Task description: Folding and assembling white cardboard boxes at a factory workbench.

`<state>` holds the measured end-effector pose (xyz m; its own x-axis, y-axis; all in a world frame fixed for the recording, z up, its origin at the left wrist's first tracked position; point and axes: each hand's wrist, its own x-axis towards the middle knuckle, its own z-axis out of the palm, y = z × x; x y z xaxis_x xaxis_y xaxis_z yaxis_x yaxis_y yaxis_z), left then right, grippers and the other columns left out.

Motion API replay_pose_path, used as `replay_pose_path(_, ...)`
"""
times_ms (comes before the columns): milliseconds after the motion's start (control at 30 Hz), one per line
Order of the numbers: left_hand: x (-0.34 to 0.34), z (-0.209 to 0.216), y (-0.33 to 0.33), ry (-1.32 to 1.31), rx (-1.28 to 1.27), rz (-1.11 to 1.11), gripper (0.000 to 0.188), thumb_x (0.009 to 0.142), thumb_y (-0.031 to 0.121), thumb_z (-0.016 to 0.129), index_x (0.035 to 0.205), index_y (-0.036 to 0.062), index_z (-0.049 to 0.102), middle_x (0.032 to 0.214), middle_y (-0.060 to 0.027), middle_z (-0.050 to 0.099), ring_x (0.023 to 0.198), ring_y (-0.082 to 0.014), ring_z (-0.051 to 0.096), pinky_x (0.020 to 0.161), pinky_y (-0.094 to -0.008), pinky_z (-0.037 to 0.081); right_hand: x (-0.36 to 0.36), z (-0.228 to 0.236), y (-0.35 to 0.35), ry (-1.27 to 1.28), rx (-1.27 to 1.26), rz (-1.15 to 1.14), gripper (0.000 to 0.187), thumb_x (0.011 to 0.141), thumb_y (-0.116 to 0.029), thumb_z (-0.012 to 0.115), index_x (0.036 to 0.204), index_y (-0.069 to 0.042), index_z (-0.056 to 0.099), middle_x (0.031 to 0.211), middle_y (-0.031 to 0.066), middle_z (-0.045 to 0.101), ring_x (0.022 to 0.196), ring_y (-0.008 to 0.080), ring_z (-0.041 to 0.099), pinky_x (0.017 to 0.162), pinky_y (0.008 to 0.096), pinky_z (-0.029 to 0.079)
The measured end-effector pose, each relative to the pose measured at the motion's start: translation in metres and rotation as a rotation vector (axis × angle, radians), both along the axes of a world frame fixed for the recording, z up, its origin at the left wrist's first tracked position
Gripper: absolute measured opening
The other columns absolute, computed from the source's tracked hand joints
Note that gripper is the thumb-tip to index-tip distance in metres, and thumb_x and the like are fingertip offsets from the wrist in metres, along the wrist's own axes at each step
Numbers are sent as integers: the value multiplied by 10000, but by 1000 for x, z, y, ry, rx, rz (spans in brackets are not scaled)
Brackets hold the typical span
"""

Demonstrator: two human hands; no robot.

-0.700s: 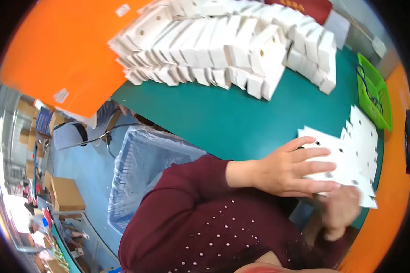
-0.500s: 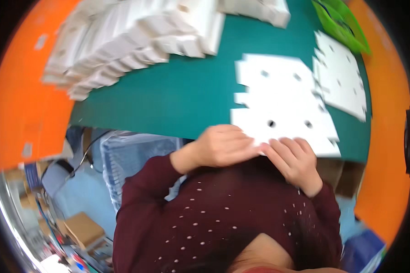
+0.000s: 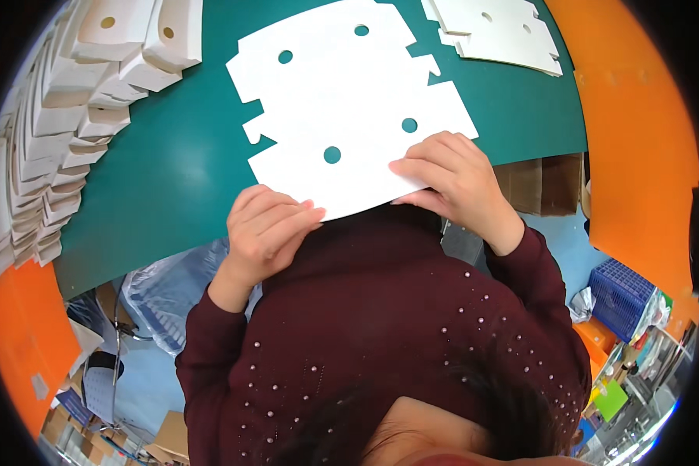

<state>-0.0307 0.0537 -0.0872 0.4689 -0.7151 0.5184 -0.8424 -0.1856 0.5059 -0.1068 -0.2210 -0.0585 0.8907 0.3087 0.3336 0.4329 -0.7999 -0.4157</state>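
A flat white die-cut cardboard blank [image 3: 349, 101] with several round holes and notched sides lies on the green table [image 3: 171, 171], its near edge against my body. My left hand [image 3: 264, 233] pinches the near left corner between thumb and fingers. Farther right along that edge, my right hand [image 3: 458, 179] grips the blank, fingers on top and thumb at the edge.
Folded white cardboard boxes [image 3: 46, 163] with round holes are piled along the table's left side. More flat blanks [image 3: 505, 31] lie at the far right. Orange panels [image 3: 637, 140] flank the table. Below it are a plastic-lined crate [image 3: 163, 295] and a blue basket [image 3: 621, 295].
My hands, close together at the blank's near edge before, are now well apart along it. The view has shifted, so the blank appears more central and turned.
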Motion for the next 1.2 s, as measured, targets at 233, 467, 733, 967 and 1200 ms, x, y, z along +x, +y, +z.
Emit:
replay_pose_path(233, 5, 11, -6, 434, 8, 105, 348, 667, 67, 784, 998, 68, 676, 790, -26, 653, 806, -242, 617, 761, -346, 455, 22, 12, -5, 82, -76, 51, 204, 679, -232, 780, 819, -124, 679, 705, -7, 574, 642, 203, 567, 553, 323, 433)
replay_pose_path(467, 11, 14, -21, 387, -819, 413, 869, 733, 258, 802, 1417, -4, 334, 1346, -173, 457, 1227, -293, 455, 1029, -432, 353, 33, 37, -35, -269, 421, -331, 252, 947, -223, 579, 839, -4, 643, 751, 39, 630, 677, 125, 582, 596, 269, 450)
replay_pose_path(733, 13, 21, -76, 1730, -918, -209, 840, 884, 121, 637, 1501, 77, 68, 1326, -120, 480, 1242, -247, 472, 1069, -378, 377, 53, 23, 9, -47, 1671, -575, 480, 1034, -344, 357, 1357, 8, 401, 1353, 101, 496, 1243, 214, 470, 1056, 368, 370)
replay_pose_path(967, -3, 22, -86, 1850, -1028, -32, 469, 899, 32, 600, 1331, 16, 417, 1264, -97, 549, 1166, -217, 537, 1004, -367, 444, 47, 10, 39, 116, 1828, -523, 438, 1034, -310, 374, 1351, -9, 402, 1327, 82, 505, 1212, 201, 488, 1050, 352, 380)
replay_pose_path(1200, 44, 38, -19, 821, -358, 302, 113, 851, 64, 699, 929, -13, 669, 826, -23, 654, 732, -109, 578, 653, -266, 457, 50, 14, -49, -245, 1000, -323, 796, 778, -147, 768, 1427, -52, 317, 1312, 130, 515, 1183, 227, 492, 971, 338, 403)
